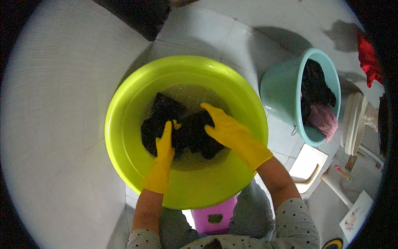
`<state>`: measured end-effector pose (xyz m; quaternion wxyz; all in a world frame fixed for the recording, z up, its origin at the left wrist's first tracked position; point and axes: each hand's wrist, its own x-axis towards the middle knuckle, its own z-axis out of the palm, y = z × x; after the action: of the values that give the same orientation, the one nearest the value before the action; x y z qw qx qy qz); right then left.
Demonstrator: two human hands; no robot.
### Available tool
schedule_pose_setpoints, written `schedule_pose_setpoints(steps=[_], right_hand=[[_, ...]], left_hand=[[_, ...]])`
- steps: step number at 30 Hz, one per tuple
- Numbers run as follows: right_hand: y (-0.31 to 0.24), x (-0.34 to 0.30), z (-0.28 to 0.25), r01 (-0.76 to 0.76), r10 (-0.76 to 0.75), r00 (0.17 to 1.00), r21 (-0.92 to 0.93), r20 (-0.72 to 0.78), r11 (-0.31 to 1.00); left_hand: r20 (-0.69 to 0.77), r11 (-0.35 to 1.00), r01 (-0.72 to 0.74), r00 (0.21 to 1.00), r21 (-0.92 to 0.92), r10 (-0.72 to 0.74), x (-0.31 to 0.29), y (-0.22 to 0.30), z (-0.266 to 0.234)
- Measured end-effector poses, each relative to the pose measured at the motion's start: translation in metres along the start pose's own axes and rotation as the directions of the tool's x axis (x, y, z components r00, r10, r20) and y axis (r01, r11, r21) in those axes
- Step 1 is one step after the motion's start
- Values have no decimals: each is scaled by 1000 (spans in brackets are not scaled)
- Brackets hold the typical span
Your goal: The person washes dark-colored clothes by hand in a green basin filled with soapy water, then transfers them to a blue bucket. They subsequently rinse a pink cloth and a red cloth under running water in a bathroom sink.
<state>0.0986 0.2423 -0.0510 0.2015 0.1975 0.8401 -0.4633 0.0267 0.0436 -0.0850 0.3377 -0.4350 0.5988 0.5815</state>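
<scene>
Working dark cloth (192, 132) in the lime basin (186, 62) seems underway; the right grip (229, 129) is spread, the left grip's (165, 148) closure cannot be told; firmer gathering seems called for.

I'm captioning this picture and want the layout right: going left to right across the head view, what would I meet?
Pale wall → lime-green basin's left rim → yellow-gloved left hand → yellow-gloved right hand → light-blue bucket → red cloth.
</scene>
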Motion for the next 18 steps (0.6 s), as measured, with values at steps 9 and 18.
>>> schedule_pose_setpoints(steps=[9,18], right_hand=[[30,60,96,-111,179,975,-408,134,906],[39,46,87,326,-323,945,78,-44,942]], left_hand=[[733,-207,718,680,-665,6,188,-119,-80],[563,914,316,817,-255,-125,37,-24,0]])
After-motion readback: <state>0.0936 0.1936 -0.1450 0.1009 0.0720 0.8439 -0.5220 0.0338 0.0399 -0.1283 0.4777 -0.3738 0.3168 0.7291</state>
